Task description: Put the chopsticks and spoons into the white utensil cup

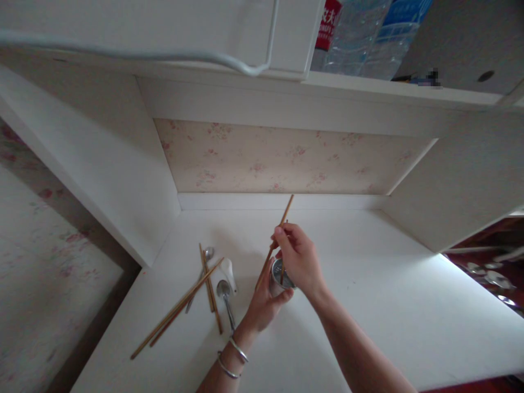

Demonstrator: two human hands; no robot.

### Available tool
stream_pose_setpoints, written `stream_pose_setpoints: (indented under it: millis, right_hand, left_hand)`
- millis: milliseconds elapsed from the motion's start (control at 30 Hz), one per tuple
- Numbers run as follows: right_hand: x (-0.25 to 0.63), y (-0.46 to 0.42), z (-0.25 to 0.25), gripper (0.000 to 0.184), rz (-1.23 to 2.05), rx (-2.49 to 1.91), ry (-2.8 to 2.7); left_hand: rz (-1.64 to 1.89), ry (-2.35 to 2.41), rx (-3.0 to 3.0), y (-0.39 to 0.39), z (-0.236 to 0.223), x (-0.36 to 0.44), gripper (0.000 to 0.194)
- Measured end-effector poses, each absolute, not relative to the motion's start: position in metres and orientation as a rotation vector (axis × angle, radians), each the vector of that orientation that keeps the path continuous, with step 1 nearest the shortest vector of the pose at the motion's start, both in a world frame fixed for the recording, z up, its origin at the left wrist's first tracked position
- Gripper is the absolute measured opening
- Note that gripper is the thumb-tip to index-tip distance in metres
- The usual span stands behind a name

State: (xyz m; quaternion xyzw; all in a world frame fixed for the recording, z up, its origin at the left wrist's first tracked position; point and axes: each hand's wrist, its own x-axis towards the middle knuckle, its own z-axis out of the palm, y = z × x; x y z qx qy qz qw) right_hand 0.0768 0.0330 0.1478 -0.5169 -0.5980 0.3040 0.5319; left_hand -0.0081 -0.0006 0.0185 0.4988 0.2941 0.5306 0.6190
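Observation:
My left hand (264, 303), with two bangles on the wrist, wraps round a small metal cup (280, 274) standing on the white desk (368, 305). My right hand (298, 256) pinches a pair of wooden chopsticks (284, 221) above the cup. One of them slants up towards the back wall and its lower end reaches down beside the cup. To the left of my hands lie several more wooden chopsticks (180, 308), two metal spoons (224, 292) and a white ceramic spoon (228, 271).
The desk sits in a white alcove with side panels left (102, 164) and right (462, 180) and floral wallpaper (278, 158) behind. A shelf above carries water bottles (360, 38) and a white cable (204, 57). At far right sits dark furniture with metal things (491, 278).

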Motion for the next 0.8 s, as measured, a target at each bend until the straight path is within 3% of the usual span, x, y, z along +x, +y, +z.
stream_pose_setpoints:
  millis: [267,800]
  right_hand:
    - [0.143,0.053,0.132,0.032,0.507,-1.382,-1.305]
    - [0.139,0.043,0.078,0.033,0.464,-1.507,-1.551]
  left_hand:
    - [1.133,0.808,1.119,-0.002,0.01,-0.005,0.084]
    - [1.099,0.88,1.197,-0.003,0.008,-0.006,0.086]
